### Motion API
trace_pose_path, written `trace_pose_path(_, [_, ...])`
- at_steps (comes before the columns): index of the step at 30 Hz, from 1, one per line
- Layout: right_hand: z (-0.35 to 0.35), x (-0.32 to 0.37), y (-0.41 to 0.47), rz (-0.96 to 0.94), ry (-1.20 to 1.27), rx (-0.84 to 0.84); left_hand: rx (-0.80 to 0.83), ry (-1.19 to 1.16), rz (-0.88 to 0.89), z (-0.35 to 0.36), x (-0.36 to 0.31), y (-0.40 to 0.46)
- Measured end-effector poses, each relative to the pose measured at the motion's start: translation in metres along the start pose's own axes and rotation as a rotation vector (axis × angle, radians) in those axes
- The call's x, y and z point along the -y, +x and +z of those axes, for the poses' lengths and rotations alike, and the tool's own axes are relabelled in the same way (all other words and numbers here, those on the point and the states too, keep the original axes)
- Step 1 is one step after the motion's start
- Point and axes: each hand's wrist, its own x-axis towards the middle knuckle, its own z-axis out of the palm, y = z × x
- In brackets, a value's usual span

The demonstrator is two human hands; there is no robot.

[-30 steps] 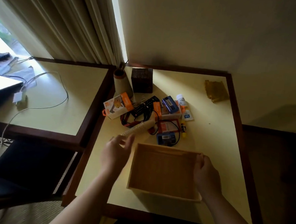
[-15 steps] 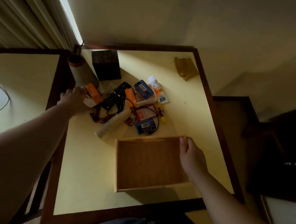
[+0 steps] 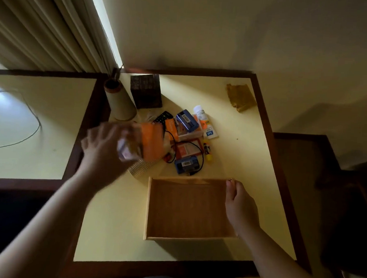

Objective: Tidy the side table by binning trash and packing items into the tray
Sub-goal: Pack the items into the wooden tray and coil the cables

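An orange-and-white box [image 3: 145,142] is gripped, blurred, by the left hand [image 3: 102,150] at centre-left of the frame. The wooden tray [image 3: 151,209] is held at its right wall by the right hand [image 3: 239,206].

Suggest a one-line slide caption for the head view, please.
Left hand lifts an orange-and-white box while right hand steadies the empty wooden tray.

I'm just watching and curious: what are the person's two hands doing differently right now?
The left hand is raised over the pile and grips an orange and white box; the right hand holds the right wall of the empty wooden tray, fingers over its rim. The left hand and box are blurred by motion; the right hand is sharp. Both reach over the same side table.
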Motion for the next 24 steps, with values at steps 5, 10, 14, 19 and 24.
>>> trace_pose_path(5, [0.000, -0.004, 0.000, -0.030, 0.019, -0.003, 0.253, 0.111, 0.531, 0.010, -0.061, -0.063])
trace_pose_path(10, [0.001, -0.007, 0.002, -0.045, 0.016, -0.004, 0.349, 0.307, 0.760, 0.033, -0.065, -0.072])
trace_pose_path(14, [0.000, -0.007, 0.001, -0.077, 0.018, -0.019, 0.434, 0.379, 0.850, 0.040, -0.063, -0.072])
trace_pose_path(19, [-0.001, -0.008, 0.000, -0.102, 0.045, -0.024, 0.527, 0.586, 0.934, 0.047, -0.066, -0.070])
trace_pose_path(24, [-0.001, -0.007, 0.001, -0.097, 0.038, -0.020, 0.676, 0.744, 0.947, 0.072, -0.080, -0.072])
